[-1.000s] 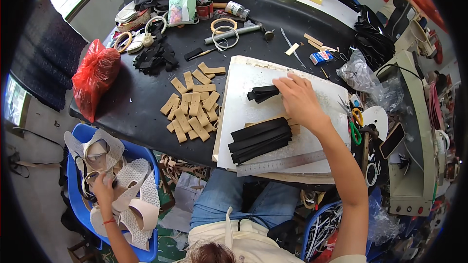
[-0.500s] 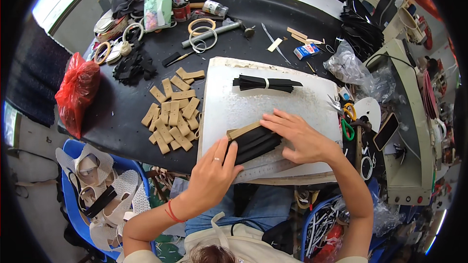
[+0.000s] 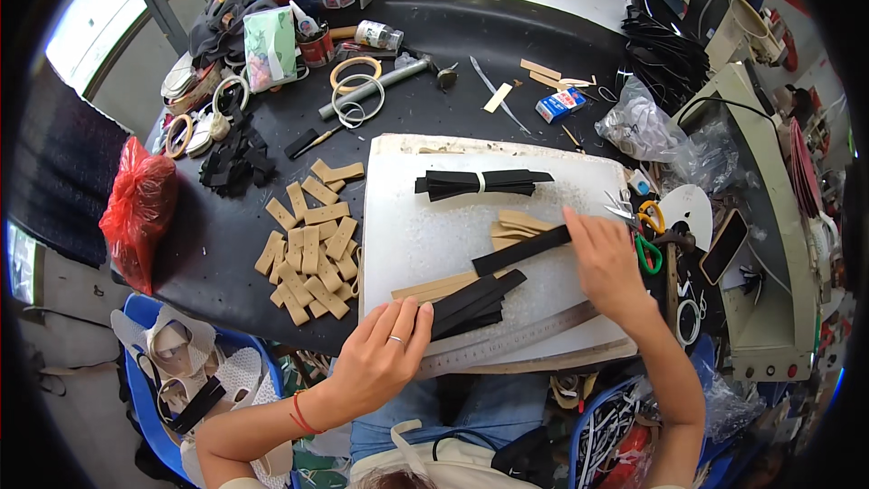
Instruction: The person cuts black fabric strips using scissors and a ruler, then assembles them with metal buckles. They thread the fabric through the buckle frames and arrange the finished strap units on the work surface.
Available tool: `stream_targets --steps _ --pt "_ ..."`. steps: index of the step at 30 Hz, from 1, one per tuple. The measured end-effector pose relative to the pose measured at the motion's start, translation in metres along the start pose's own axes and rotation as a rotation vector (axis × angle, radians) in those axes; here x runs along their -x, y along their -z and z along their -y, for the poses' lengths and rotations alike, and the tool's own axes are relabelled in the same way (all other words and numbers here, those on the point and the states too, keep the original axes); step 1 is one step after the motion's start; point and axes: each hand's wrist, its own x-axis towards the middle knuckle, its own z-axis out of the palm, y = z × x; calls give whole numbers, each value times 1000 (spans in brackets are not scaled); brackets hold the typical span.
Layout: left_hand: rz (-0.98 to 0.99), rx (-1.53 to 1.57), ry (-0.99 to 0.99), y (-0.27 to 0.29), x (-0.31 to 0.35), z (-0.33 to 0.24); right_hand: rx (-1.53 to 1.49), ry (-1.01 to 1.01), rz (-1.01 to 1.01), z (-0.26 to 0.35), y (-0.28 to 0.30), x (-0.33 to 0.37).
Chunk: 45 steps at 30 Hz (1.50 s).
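Observation:
On a white cutting board (image 3: 398, 163) lies a stack of flat black strips (image 3: 480, 299), with tan strips (image 3: 425, 288) showing along its far side. My left hand (image 3: 385, 344) closes over the stack's left end, fingers pressed together on it. Further right, my right hand (image 3: 611, 263) pinches the right end of a single black strip (image 3: 520, 251), apart from the stack. Several tan strips (image 3: 520, 223) fan out just beyond that strip; my fingers hide their right ends. Along the near edge a metal ruler (image 3: 507, 341) lies slanted. A banded black bundle (image 3: 484, 183) rests towards the back.
Folded tan pieces (image 3: 312, 258) are heaped left of the board. Scissors with green and yellow handles (image 3: 648, 254) and a phone (image 3: 724, 246) lie at the right. Rings, a hammer (image 3: 376, 89) and a red bag (image 3: 138, 213) stand further off. Blue bins (image 3: 145, 398) flank my legs.
My right hand has moved right with a black strip, away from the stack. Tan strips now lie fanned beyond it. My left hand stays at the stack's left end. The whole view has shifted slightly.

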Motion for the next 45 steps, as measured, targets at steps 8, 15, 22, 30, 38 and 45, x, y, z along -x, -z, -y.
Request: stream_targets --steps 8,15,22,30,38,45 --pt "120 310 184 34 -30 18 -314 -13 -64 -10 -37 -81" --pt "-177 310 172 -10 -95 57 -754 -105 -148 -2 -37 -78" --pt "-14 486 298 -30 -136 59 -625 -261 -625 25 -7 -75" --pt "85 2197 789 12 -126 20 -386 -67 -497 62 31 -63" --pt "-5 2101 1020 14 -115 -25 -182 96 -411 80 39 -28" --pt "41 2112 835 18 -112 -23 -791 134 -555 90 43 -12"
